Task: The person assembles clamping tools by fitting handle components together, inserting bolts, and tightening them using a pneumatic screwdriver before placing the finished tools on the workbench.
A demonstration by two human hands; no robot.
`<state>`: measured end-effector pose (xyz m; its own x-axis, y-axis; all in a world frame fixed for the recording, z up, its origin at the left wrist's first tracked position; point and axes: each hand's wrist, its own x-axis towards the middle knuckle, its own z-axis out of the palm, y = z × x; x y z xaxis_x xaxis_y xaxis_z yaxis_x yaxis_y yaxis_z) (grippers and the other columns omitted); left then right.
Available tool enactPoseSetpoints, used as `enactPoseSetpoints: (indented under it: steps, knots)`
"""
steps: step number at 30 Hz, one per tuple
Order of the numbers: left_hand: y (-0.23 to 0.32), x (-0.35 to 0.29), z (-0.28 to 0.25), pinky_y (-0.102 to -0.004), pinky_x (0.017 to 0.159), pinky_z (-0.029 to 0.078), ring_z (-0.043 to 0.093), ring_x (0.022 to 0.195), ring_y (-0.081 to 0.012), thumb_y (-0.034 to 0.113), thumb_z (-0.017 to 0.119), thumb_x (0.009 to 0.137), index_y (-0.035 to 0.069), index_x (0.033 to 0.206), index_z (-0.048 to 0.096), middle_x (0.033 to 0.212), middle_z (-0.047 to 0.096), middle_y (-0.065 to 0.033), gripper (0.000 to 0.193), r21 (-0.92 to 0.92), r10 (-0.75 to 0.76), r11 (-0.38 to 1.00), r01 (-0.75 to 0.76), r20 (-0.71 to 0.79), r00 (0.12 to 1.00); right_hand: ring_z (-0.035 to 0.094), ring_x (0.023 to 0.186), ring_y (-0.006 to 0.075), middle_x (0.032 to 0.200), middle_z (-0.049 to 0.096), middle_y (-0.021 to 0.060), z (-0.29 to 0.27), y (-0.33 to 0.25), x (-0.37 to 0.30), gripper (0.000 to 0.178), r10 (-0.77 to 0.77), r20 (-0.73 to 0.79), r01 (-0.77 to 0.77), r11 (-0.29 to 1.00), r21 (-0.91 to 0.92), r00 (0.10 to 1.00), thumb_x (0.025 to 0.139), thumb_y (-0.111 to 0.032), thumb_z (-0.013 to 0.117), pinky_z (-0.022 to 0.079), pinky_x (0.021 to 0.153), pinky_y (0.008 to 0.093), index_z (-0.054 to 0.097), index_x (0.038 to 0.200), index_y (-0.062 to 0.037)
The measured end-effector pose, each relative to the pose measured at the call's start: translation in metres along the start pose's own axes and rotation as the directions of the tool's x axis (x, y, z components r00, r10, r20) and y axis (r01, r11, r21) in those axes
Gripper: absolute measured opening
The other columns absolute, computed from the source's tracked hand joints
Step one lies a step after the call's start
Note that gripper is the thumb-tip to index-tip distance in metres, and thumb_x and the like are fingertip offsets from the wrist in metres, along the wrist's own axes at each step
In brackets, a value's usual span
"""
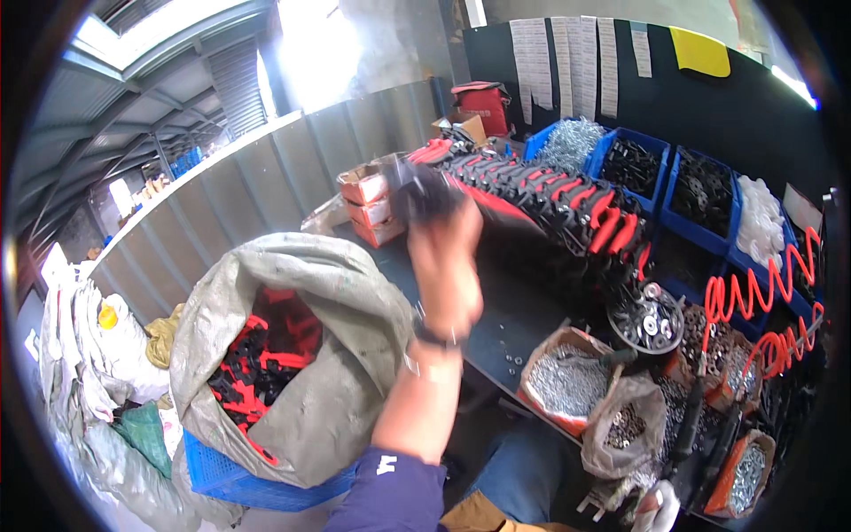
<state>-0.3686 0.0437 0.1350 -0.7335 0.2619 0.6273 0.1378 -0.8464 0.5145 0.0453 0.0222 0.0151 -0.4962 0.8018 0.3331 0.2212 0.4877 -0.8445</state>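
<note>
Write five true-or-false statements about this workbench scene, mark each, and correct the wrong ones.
1. The left hand, below a dark blue sleeve, has a dark band at its wrist. True.
2. The grey-green woven sack is empty. False: it holds red-and-black parts.
3. The sack stands in a blue plastic crate. True.
4. The coiled red hose is at the picture's left. False: the hose hangs at the right.
5. The yellow sheet hangs left of the white paper strips. False: it hangs right of the strips.
</note>
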Motion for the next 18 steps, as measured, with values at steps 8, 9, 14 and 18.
enactPoseSetpoints:
  steps: [8,9,14,18]
  knots:
    - [-0.082,0.274,-0.047,-0.0438,0.087,0.047,0.059,0.095,-0.0358,0.028,0.075,0.071,0.010,0.107,0.063,0.099,0.060,-0.0184,0.042,0.901,0.258,-0.348,-0.258,0.357,0.898,0.062,0.092,0.0414,0.092,0.063,0.0213,0.022,0.092,-0.022,0.017,-0.431,0.206,0.458,0.637,-0.620,0.878,0.082,-0.011,0.060,0.052,0.072,0.0488,0.055,0.091,0.0037]
    - [-0.100,0.282,-0.055,-0.0441,0.088,0.047,0.058,0.097,-0.0360,0.028,0.075,0.071,0.010,0.105,0.063,0.100,0.059,-0.0191,0.041,0.897,0.155,-0.344,-0.279,0.347,0.925,0.063,0.089,0.0418,0.092,0.062,0.0236,0.020,0.094,-0.019,0.021,-0.508,0.237,0.535,0.594,-0.601,0.828,0.083,-0.013,0.059,0.053,0.071,0.0473,0.055,0.092,0.0055]
    - [-0.187,0.315,-0.099,-0.0425,0.088,0.050,0.059,0.102,-0.0354,0.026,0.073,0.074,0.009,0.107,0.063,0.106,0.057,-0.0198,0.038,0.811,-0.044,-0.534,-0.239,0.255,0.966,0.061,0.088,0.0350,0.097,0.064,0.0165,0.006,0.264,-0.118,0.022,-0.395,0.368,0.527,0.457,-0.716,0.842,0.077,-0.018,0.065,0.051,0.071,0.0436,0.060,0.090,-0.0021]
    - [-0.218,0.326,-0.104,-0.0417,0.090,0.050,0.058,0.106,-0.0348,0.031,0.075,0.075,0.009,0.109,0.064,0.111,0.057,-0.0199,0.041,0.814,-0.169,-0.536,-0.224,0.157,0.973,0.060,0.088,0.0268,0.104,0.064,0.0086,-0.008,0.347,-0.240,0.022,-0.233,0.490,0.542,0.383,-0.748,0.840,0.066,-0.022,0.069,0.048,0.072,0.0400,0.065,0.087,-0.0129]
